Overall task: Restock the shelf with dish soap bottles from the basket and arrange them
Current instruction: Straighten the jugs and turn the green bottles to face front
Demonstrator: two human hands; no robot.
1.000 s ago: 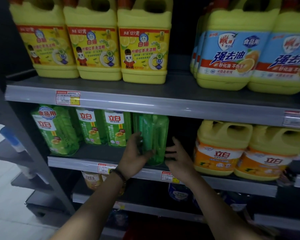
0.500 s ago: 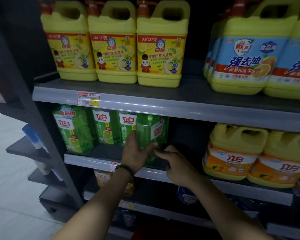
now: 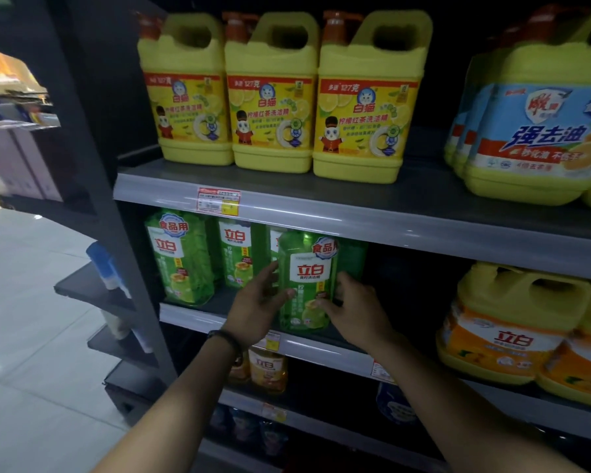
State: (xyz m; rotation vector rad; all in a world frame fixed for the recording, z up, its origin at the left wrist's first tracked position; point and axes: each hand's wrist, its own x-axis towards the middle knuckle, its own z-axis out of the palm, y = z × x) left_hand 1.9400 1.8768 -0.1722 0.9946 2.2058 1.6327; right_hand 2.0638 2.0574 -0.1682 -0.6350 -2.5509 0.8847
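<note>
The step in hand is arranging: one green bottle (image 3: pixel 306 285) stands at the front of the middle shelf (image 3: pixel 191 317), just right of the other green bottles (image 3: pixel 180 261) in that row, and both hands are on it. The left hand (image 3: pixel 256 308) holds its left side, thumb tip on the front below the label and fingers reaching along the left edge. The right hand (image 3: pixel 355 308) cups the right side, thumb on the lower front and fingers curled round behind the edge, so the bottle sits held between the two. It looks upright with its base on the shelf, though the hands hide most of the base. It is a tall, clear green plastic bottle with a white label facing outward, and the slick sides would likely slip under a loose hold. The label seems nearly square to the front, so the next move probably calls for a small nudge back and left to line it up with its neighbours, then a clean release without tipping it. The dark gap to its right, before the orange jugs (image 3: pixel 512 322), suggests more bottles belong there. The basket is not in view.
</note>
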